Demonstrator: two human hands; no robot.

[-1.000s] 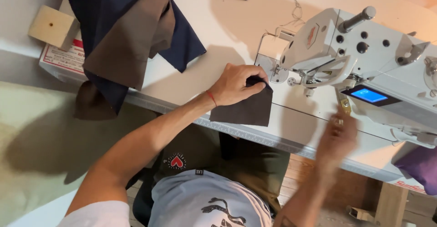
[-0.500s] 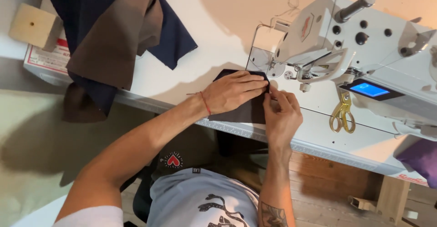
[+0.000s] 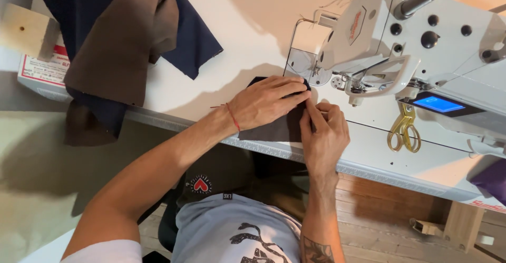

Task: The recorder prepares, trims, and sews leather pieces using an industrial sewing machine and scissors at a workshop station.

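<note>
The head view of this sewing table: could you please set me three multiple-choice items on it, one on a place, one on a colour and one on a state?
1. Where do the scissors lie?
A. on the table right of the hands, below the machine's screen
B. on the brown cloth
C. in the left hand

2. What colour is the scissors' handle?
A. black
B. gold
C. red

3. How does the left hand stand to the dark fabric piece?
A. lifted clear of it
B. pressed flat on it
C. crumpling it into a ball

Answers: 1 A, they rest under the blue screen; 2 B, the loops shine gold; 3 B, its fingers lie spread on the piece, beside the right hand.
</note>
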